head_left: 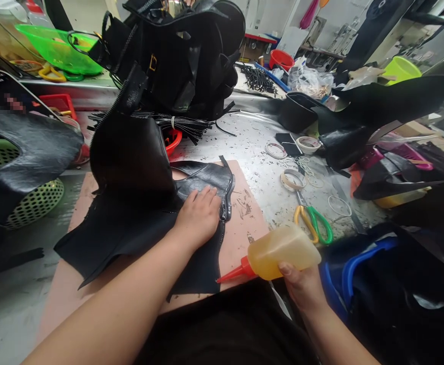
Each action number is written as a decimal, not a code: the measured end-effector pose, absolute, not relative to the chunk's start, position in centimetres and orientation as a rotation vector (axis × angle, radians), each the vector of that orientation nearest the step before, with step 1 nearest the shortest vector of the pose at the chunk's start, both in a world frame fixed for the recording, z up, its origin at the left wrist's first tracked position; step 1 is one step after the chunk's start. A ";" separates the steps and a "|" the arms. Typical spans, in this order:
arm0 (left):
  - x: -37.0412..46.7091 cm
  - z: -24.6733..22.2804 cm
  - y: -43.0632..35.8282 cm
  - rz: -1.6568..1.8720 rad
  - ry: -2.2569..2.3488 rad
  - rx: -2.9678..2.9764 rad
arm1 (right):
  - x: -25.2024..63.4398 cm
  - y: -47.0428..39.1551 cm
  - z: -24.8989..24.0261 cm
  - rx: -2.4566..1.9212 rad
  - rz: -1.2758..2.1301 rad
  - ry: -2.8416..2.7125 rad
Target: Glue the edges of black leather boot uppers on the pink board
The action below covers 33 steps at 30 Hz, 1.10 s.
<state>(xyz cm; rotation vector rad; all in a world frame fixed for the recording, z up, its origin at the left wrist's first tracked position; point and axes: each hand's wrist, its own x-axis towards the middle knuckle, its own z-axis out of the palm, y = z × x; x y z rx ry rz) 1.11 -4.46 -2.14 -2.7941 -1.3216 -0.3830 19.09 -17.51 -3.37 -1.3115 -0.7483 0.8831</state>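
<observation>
Bottle (282, 248) tipped to the black piece's (138, 223) edge, centre of the frame.
The left hand (199, 217) lies palm down, fingers extended, on the piece, which spreads over a pink board (254, 215) from centre to lower left; the right hand (304, 288), lower right of centre, grips the bottle, its red nozzle (239, 270) pointing left, with scissors (311, 213) just beyond.

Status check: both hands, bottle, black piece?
Left hand palm-down on black piece. Right hand holding bottle, red nozzle tip by piece's near right corner. Scissors just beyond bottle, not blocking nozzle.
</observation>
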 end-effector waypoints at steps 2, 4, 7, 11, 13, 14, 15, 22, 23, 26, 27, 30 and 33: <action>1.1 -2.2 -4.5 -0.381 -1.328 -2.793 | 19.0 -18.1 -3.5 -1.319 0.877 -0.744; 1.1 -2.2 -4.5 -0.381 -1.338 -2.797 | 18.9 -18.7 -3.6 -1.316 0.898 -0.747; 1.2 -2.2 -4.5 -0.372 -1.348 -2.805 | 18.8 -19.5 -3.8 -1.299 0.962 -0.733; 1.2 -2.1 -4.5 -0.363 -1.338 -2.796 | 18.9 -18.3 -3.3 -1.210 0.985 -0.615; 1.1 -2.1 -4.5 -0.376 -1.325 -2.782 | 19.2 -16.5 -2.7 -1.147 0.951 -0.539; 1.0 -2.1 -4.5 -0.383 -1.320 -2.772 | 19.5 -15.4 -2.4 -1.122 0.933 -0.511; 1.0 -2.2 -4.4 -0.389 -1.314 -2.763 | 19.8 -14.1 -2.0 -1.101 0.915 -0.495; 0.6 -2.5 -4.3 -0.414 -1.295 -2.750 | 20.6 -7.6 -1.2 -1.065 0.790 -0.552; 0.6 -2.6 -4.2 -0.420 -1.293 -2.742 | 20.5 -7.1 -1.4 -1.072 0.797 -0.555; 0.5 -2.8 -4.1 -0.435 -1.288 -2.719 | 21.0 -5.9 -1.5 -1.071 0.783 -0.552; 0.5 -2.8 -4.1 -0.435 -1.288 -2.719 | 21.6 -5.5 -1.3 -1.060 0.742 -0.564; 0.3 -2.8 -4.0 -0.428 -1.290 -2.728 | 24.1 -4.0 0.3 -1.082 0.501 -0.733; 0.2 -2.9 -4.0 -0.430 -1.293 -2.737 | 26.5 -2.4 3.0 -1.391 0.152 -1.245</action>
